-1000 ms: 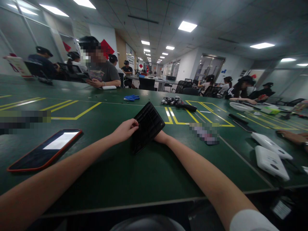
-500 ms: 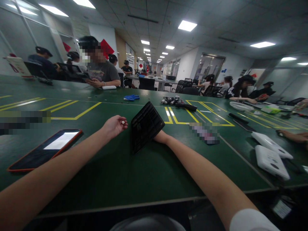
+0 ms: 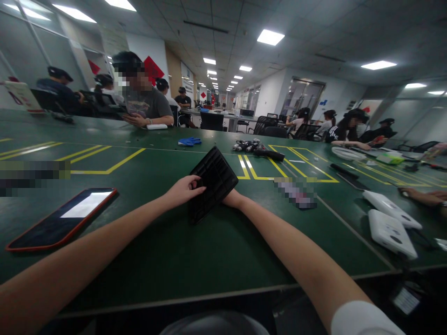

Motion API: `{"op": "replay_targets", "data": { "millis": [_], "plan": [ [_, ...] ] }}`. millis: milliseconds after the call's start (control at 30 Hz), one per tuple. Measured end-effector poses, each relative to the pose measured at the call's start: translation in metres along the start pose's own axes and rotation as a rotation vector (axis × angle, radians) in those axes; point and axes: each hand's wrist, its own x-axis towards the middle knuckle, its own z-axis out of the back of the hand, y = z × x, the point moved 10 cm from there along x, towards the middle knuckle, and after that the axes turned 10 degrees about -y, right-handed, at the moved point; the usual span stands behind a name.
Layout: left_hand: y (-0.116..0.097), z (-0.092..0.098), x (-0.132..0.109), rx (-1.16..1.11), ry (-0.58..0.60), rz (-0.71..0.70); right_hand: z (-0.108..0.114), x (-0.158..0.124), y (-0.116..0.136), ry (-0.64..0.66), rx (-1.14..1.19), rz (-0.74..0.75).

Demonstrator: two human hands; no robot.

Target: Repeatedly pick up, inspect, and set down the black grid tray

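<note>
A black tray (image 3: 219, 174) divided into compartments is tilted up over the green table, its gridded face turned to my left. My right hand (image 3: 233, 199) grips it from behind at the right side, with the fingers hidden by the tray. At the tray's left part is my left hand (image 3: 186, 189), its fingers curled and its fingertips in front of the compartments. The fingers look pinched together; whatever they hold is hidden.
A phone with an orange edge (image 3: 63, 218) lies at the left. Beyond the tray are blue gloves (image 3: 190, 141) and a heap of cables (image 3: 247, 145). White devices (image 3: 391, 232) lie at the right. Several people sit around the room, one across the table (image 3: 146, 104).
My left hand has moved right, from beside the tray to its compartments. The small round piece at its fingertips no longer shows. The tray and my right hand have hardly moved.
</note>
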Motion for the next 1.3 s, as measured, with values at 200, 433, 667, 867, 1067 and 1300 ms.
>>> {"op": "replay_targets", "data": {
  "millis": [200, 433, 667, 867, 1067, 1300],
  "plan": [
    [0.001, 0.026, 0.007, 0.250, -0.161, -0.042, 0.003, 0.002, -0.017, 0.033, -0.168, -0.083],
    [0.069, 0.080, 0.023, 0.576, -0.138, 0.224, 0.077, -0.017, -0.074, -0.052, -0.640, -0.485],
    [0.103, 0.096, 0.019, 0.701, -0.094, 0.360, 0.084, -0.040, -0.098, 0.057, -0.773, -0.647],
    [0.037, 0.086, 0.017, 0.573, -0.333, 0.054, 0.080, -0.019, -0.058, -0.130, -0.784, -0.485],
    [-0.027, -0.007, -0.012, 0.337, -0.060, -0.332, 0.007, -0.010, -0.014, 0.053, -0.557, -0.282],
    [-0.013, -0.030, -0.018, 0.418, 0.070, -0.342, 0.013, -0.008, -0.020, 0.114, -0.548, -0.269]
  ]
}}
